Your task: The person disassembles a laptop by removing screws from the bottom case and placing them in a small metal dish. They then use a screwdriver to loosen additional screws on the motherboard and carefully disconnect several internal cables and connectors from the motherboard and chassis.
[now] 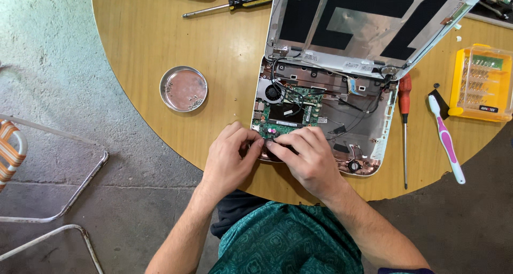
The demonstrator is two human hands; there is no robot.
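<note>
Head view: my left hand (231,157) and right hand (305,157) meet, each grip pinched at the board (291,111)'s near edge, just ahead of my fingers; what they pinch is hidden.

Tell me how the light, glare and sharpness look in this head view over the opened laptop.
Head view: soft, even daylight, shadows faint; mild sheen on the foil inside the laptop lid and on the round metal dish. The green circuit board and both hands, left hand and right hand, are sharp. Wide-angle lens bends the round wooden table edge.
</note>
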